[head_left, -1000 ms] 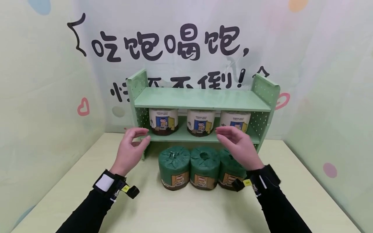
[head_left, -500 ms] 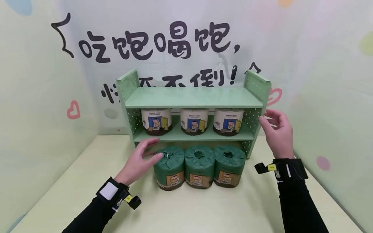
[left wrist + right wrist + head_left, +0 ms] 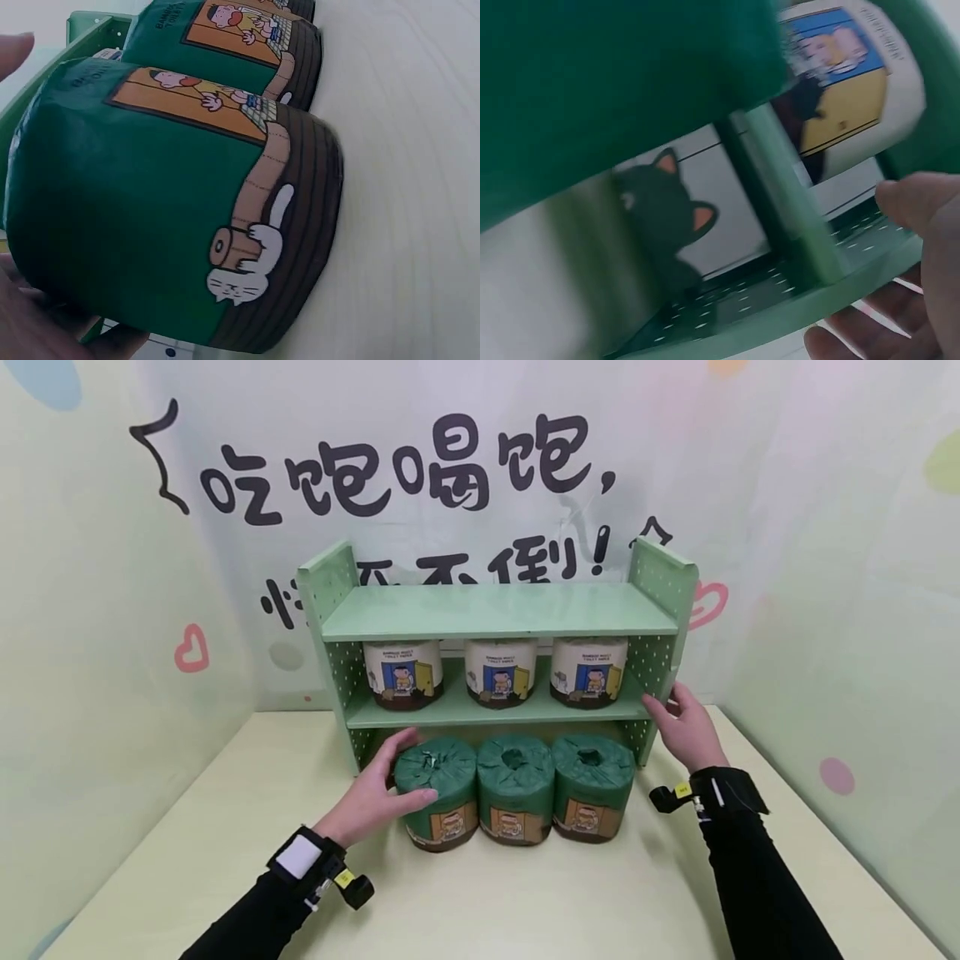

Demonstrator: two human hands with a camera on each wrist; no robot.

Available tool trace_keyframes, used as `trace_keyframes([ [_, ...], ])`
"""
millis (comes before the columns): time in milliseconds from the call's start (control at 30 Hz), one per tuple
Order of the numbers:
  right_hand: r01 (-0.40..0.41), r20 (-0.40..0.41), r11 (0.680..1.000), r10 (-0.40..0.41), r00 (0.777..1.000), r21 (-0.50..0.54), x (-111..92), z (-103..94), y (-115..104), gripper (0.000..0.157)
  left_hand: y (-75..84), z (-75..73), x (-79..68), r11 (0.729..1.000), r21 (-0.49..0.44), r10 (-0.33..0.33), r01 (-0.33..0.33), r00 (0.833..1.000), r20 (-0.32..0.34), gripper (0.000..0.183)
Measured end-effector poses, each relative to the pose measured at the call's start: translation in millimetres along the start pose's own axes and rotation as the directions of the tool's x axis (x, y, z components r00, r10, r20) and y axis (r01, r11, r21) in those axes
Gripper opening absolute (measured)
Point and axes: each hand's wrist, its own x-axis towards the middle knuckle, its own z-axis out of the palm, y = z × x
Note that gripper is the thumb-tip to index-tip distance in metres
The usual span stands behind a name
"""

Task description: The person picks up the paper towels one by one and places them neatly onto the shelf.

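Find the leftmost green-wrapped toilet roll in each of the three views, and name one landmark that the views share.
Head: the leftmost green roll stands on the table below the shelf, left of centre, with the left hand on its side.
Left wrist: it fills the picture's left and middle.
Right wrist: not identifiable; a blurred green mass fills the top.
Shared landmark: the green pegboard shelf.

A pale yellow-green tabletop (image 3: 225,827) carries a green shelf (image 3: 495,610) that stands near its far edge. Directly on the tabletop, in front of the shelf, three green-wrapped paper rolls (image 3: 516,787) stand in a row, touching each other. On the middle board of the shelf three white-wrapped rolls (image 3: 500,670) stand apart. The top board is bare.
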Motion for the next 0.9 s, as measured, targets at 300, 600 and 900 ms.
trace_keyframes([
  [300,-0.004,-0.031,0.993,0.001,1.0,-0.119,0.4,4.6,8.8,0.044,12.6,2.5,-4.5,0.995,0.008,-0.098,0.098,0.995,0.036,0.11],
  [600,-0.004,-0.044,0.988,-0.002,0.999,-0.152,-0.1,7.8,11.0,0.042,-18.3,6.5,2.1,0.995,0.025,-0.101,0.1,0.994,0.046,0.121],
  [900,-0.009,-0.044,0.99,0.003,0.999,-0.141,-0.7,8.1,9.8,0.043,-18.5,1.1,0.7,0.996,0.037,-0.078,0.075,0.993,0.085,0.116],
])
